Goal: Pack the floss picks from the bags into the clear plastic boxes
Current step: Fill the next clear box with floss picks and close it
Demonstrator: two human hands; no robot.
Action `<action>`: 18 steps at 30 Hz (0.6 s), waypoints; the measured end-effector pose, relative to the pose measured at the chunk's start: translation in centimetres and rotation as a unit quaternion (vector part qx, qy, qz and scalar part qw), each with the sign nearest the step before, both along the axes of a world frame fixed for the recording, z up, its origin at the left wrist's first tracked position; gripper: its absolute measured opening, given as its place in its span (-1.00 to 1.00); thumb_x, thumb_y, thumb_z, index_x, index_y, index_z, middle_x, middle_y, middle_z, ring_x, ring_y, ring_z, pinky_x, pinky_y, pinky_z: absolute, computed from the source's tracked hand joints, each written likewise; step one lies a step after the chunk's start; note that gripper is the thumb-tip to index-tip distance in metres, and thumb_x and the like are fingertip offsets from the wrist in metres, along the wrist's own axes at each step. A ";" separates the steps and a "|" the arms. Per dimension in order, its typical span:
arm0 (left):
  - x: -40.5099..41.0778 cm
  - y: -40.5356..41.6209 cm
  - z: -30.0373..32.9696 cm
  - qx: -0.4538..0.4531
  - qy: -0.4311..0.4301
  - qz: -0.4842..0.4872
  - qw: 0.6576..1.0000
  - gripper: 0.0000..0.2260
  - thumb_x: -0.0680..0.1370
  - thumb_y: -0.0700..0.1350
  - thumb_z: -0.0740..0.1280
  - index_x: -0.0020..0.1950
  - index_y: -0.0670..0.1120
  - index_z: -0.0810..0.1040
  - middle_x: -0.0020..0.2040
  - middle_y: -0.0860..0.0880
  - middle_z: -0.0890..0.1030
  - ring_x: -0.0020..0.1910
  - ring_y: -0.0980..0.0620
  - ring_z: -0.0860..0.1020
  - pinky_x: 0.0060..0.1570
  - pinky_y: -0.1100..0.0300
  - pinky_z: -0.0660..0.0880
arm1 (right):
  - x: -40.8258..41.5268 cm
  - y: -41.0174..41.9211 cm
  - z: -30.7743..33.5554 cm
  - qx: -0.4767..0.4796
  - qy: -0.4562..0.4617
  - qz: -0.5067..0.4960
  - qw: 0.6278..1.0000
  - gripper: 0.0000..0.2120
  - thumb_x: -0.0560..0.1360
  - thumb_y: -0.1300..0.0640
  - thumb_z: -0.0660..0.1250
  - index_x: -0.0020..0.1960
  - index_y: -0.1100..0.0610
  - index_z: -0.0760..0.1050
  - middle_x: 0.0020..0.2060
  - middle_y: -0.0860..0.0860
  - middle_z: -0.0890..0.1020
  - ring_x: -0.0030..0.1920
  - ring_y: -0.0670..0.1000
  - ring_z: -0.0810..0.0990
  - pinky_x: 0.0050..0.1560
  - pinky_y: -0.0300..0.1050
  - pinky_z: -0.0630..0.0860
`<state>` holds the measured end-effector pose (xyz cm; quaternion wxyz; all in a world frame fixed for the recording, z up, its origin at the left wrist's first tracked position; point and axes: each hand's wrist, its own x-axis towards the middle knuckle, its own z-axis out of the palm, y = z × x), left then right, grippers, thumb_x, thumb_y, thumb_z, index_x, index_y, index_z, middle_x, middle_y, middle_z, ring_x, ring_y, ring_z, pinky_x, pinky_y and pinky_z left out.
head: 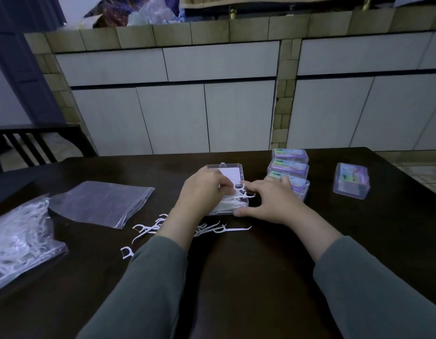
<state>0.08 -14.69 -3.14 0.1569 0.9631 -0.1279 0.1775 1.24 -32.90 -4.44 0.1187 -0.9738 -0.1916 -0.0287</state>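
Grey sleeves [148, 285] nearest, over dark table [236, 277]. Left hand [202, 192] pinches picks [232, 204] inside open box [226, 192], fingers curled. Right hand [273, 199] steadies box's right side, thumb on near corner, fingers loosely spread. Loose picks [148, 228] just behind wrists. Full bag [18, 236] and flat bag [99, 204] left. Closed boxes [289, 170] right.

Dim, bluish indoor light falls across a dark table [273, 277], strongest on the pale cabinet doors [172, 118] at 12 o'clock. Soft glare marks the plastic bag [102, 204] at 9 o'clock (shadows faint). Wide-angle distortion bends the edges; detail is soft throughout.
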 end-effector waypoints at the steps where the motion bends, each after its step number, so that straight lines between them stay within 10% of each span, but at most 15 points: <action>1: 0.0 0.3 0.1 -0.010 0.007 -0.002 1.000 -0.85 0.54 0.06 0.35 0.03 0.11 0.69 0.05 0.11 0.63 0.04 0.08 0.42 -0.06 0.16 0.39 | -0.2 -0.1 0.1 0.003 -0.001 0.002 1.000 -0.17 0.33 -0.49 0.25 0.50 -0.15 0.22 0.36 -0.08 0.46 0.35 0.01 0.31 0.29 0.02 0.17; 18: -1.2 4.5 0.2 -0.146 0.121 0.096 0.977 -0.93 0.46 0.06 0.45 -0.19 0.13 0.61 -0.18 0.11 0.62 -0.14 0.10 0.56 -0.14 0.14 0.52 | -1.4 0.3 1.0 -0.004 -0.011 0.005 1.000 -0.19 0.35 -0.47 0.25 0.50 -0.14 0.24 0.41 -0.11 0.42 0.38 -0.02 0.29 0.34 0.05 0.11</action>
